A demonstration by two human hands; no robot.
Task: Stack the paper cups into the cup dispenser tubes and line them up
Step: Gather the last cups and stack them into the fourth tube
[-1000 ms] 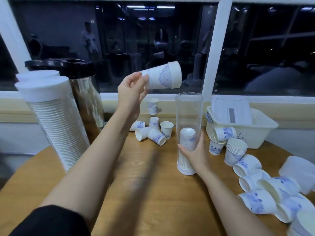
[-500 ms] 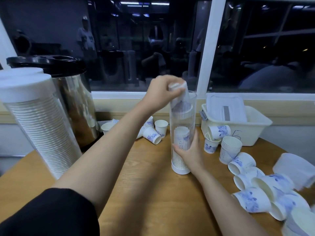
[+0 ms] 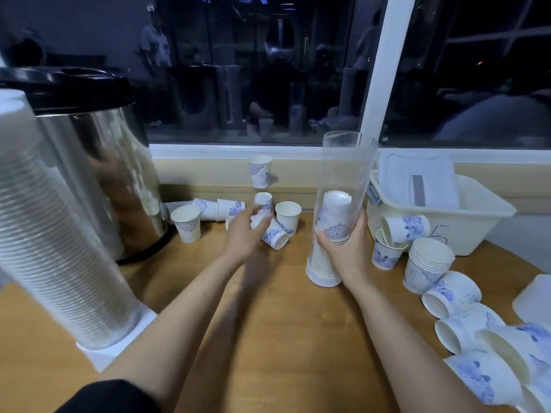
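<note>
A clear dispenser tube (image 3: 346,171) stands upright on the wooden table (image 3: 268,338), roughly half full of stacked white paper cups with blue flowers. My right hand (image 3: 343,248) grips its lower part. My left hand (image 3: 246,231) hovers, fingers spread and blurred, at a cluster of loose cups (image 3: 274,234) near the window sill; it holds nothing that I can see. A second tube (image 3: 50,234), full of cups and capped, stands tilted-looking at the near left. More loose cups (image 3: 465,329) lie on their sides at the right, beside a short upright stack (image 3: 426,263).
A steel urn (image 3: 98,162) with a black lid stands at the back left. A cream plastic bin (image 3: 477,222) with a lid leaning in it sits at the back right. A white tube cap (image 3: 533,299) lies at the right edge. One cup (image 3: 260,174) stands on the sill.
My left hand put its cup stack into the open tube, let go, then dropped down to the loose cups at the back. The stack inside stands higher. My right hand stayed on the tube.
</note>
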